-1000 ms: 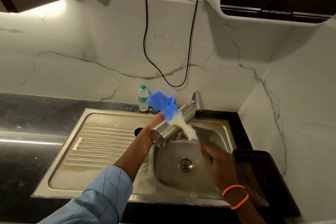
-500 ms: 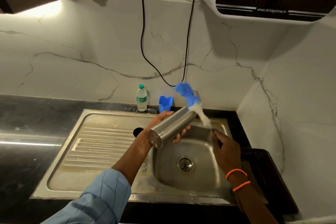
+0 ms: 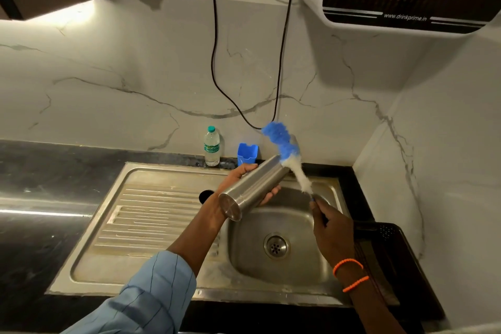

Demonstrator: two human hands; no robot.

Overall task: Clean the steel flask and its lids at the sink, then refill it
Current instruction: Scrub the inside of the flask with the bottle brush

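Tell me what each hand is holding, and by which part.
Left hand grips the steel flask around the middle of its body. Right hand grips the bottle brush by its handle end.

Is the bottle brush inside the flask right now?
No: the brush is wholly outside the flask, its bristles beside the mouth, while the left hand holds the flask and the right hand grips the brush handle.

Your bottle brush (image 3: 287, 153) is motion-blurred — whether it's inside the flask (image 3: 253, 186) mouth, can't tell; its handle is buried in your right hand (image 3: 333, 228); tap hidden behind the brush; water bottle (image 3: 211, 150) label too small; dark basket (image 3: 390, 255) half-covered by your forearm.
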